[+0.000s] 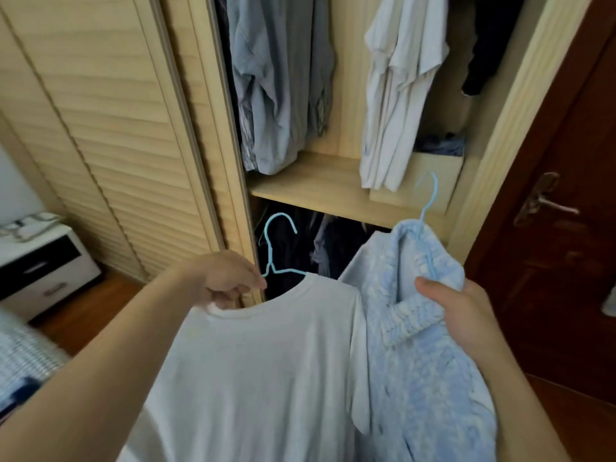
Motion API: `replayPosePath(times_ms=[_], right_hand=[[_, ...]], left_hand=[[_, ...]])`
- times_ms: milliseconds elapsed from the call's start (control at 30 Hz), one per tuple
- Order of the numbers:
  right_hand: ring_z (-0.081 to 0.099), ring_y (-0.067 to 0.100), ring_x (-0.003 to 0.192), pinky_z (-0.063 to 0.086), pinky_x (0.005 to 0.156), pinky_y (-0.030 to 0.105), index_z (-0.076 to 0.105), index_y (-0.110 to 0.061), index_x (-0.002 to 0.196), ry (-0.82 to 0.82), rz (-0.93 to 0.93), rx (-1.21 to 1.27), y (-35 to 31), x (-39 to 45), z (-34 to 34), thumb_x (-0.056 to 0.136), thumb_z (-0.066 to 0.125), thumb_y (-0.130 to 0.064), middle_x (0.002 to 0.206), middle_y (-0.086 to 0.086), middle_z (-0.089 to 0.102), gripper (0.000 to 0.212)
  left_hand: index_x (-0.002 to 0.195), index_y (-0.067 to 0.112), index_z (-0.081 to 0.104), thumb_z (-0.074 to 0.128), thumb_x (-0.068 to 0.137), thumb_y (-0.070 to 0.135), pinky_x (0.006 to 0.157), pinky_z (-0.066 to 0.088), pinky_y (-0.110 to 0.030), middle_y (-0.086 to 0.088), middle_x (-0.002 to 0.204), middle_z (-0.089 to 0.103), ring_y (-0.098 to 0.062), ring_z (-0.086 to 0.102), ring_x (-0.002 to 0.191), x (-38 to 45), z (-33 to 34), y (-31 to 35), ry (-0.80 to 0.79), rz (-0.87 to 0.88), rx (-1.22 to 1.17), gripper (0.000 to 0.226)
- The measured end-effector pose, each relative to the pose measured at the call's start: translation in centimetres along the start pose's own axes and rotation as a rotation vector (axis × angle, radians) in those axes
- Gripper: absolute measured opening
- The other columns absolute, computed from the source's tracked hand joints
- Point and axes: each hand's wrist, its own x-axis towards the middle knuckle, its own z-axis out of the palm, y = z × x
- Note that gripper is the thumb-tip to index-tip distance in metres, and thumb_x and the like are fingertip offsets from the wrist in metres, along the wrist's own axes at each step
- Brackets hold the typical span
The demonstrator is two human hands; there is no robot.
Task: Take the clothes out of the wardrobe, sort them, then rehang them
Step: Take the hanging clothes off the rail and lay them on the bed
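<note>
Wardrobe (320, 181): upper centre, shirts hanging.
Left hand (230, 281): grips white T-shirt (253, 378) on hanger (278, 248).
Right hand (463, 315): clutches blue knit (423, 361).
Nightstand (43, 261): left edge.

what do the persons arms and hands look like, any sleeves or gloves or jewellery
Both forearms are bare, with no sleeve in view as far up as the picture shows. The left hand and the right hand wear no gloves, and no watch, bracelet or ring is visible on them.

To your right stands a dark wooden door (563, 261) with a metal handle (541, 201); left, a white nightstand (43, 261).
</note>
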Motion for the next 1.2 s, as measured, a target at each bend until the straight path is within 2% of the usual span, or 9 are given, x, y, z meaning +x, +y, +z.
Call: replayPosePath(times_ms=[133, 333, 467, 567, 700, 834, 900, 1000, 1201], right_hand=[[0.074, 0.026, 0.093, 0.056, 0.082, 0.043, 0.072, -0.018, 0.111, -0.007, -0.074, -0.065, 0.7, -0.3, -0.9, 0.087, 0.072, -0.013, 0.1, 0.004, 0.077, 0.025], [0.072, 0.012, 0.096, 0.058, 0.087, 0.043, 0.068, -0.021, 0.119, 0.0, -0.202, -0.168, 2.7, -0.9, 0.4, 0.089, 0.072, -0.017, 0.106, -0.004, 0.074, 0.03], [0.069, 0.011, 0.103, 0.056, 0.091, 0.042, 0.065, -0.023, 0.124, -0.128, -0.27, -0.285, 3.8, -1.4, 3.1, 0.082, 0.072, -0.039, 0.111, -0.005, 0.073, 0.046], [0.068, 0.002, 0.101, 0.057, 0.088, 0.034, 0.064, -0.028, 0.122, -0.222, -0.328, -0.378, 5.0, -1.1, 4.0, 0.087, 0.069, -0.035, 0.108, -0.01, 0.072, 0.036], [0.064, 0.0, 0.102, 0.051, 0.077, 0.017, 0.056, -0.032, 0.13, -0.271, -0.312, -0.5, 6.2, 0.2, 3.2, 0.095, 0.064, -0.028, 0.112, -0.013, 0.067, 0.036], [0.065, 0.005, 0.102, 0.054, 0.08, 0.024, 0.053, -0.03, 0.134, -0.244, -0.254, -0.516, 8.2, 2.1, 2.6, 0.096, 0.061, -0.038, 0.116, -0.009, 0.067, 0.04], [0.067, 0.007, 0.099, 0.057, 0.081, 0.03, 0.054, -0.029, 0.133, -0.235, -0.188, -0.526, 9.2, 3.0, 2.1, 0.094, 0.063, -0.041, 0.114, -0.007, 0.068, 0.042], [0.067, 0.01, 0.1, 0.057, 0.085, 0.038, 0.058, -0.03, 0.126, -0.254, -0.183, -0.528, 10.9, 2.6, 2.2, 0.089, 0.062, -0.046, 0.111, -0.007, 0.069, 0.04], [0.065, 0.003, 0.104, 0.05, 0.086, 0.025, 0.059, -0.036, 0.118, -0.372, -0.178, -0.553, 12.7, 2.1, 3.4, 0.096, 0.062, -0.021, 0.111, -0.013, 0.069, 0.026]], left_hand=[[0.096, 0.003, 0.063, 0.053, 0.1, 0.007, 0.033, 0.019, -0.015, 0.0, 0.063, 0.035, -0.006, 0.023, 0.042, -2.8, 2.3, 0.9, -0.136, -0.006, -0.465, 0.011], [0.093, 0.009, 0.056, 0.046, 0.102, 0.009, 0.037, 0.031, -0.019, 0.001, 0.062, 0.04, -0.01, 0.034, 0.045, -4.9, 8.6, 2.8, -0.099, 0.055, -1.092, 0.013], [0.097, 0.007, 0.06, 0.049, 0.102, 0.011, 0.056, 0.049, -0.024, -0.004, 0.076, 0.058, -0.015, 0.056, 0.063, -4.4, 15.3, 5.0, -0.146, 0.125, -1.062, 0.013], [0.119, -0.003, 0.067, 0.049, 0.099, 0.012, 0.073, 0.058, -0.029, -0.012, 0.098, 0.071, -0.023, 0.07, 0.088, -4.0, 17.6, 6.0, -0.195, 0.175, -1.11, 0.031], [0.111, 0.004, 0.065, 0.055, 0.099, 0.014, 0.06, 0.057, -0.026, -0.006, 0.077, 0.063, -0.017, 0.067, 0.063, -2.8, 17.8, 6.9, -0.186, 0.121, -1.191, 0.018], [0.137, 0.01, 0.054, 0.058, 0.098, 0.011, 0.112, 0.044, -0.04, -0.01, 0.11, 0.06, -0.025, 0.058, 0.108, -0.5, 19.0, 5.7, -0.146, 0.148, -1.307, 0.039], [0.144, 0.006, 0.049, 0.059, 0.098, 0.008, 0.101, 0.053, -0.035, -0.011, 0.115, 0.057, -0.023, 0.057, 0.109, 0.2, 19.5, 5.0, -0.149, 0.153, -1.286, 0.046], [0.122, 0.012, 0.06, 0.053, 0.1, 0.009, 0.058, 0.05, -0.023, -0.006, 0.097, 0.06, -0.017, 0.058, 0.085, 1.2, 19.4, 4.4, -0.095, 0.103, -1.173, 0.023], [0.133, 0.004, 0.06, 0.05, 0.102, 0.009, 0.084, 0.046, -0.032, -0.006, 0.102, 0.065, -0.023, 0.059, 0.103, 1.6, 20.2, 0.8, 0.001, 0.034, -1.292, 0.033]])
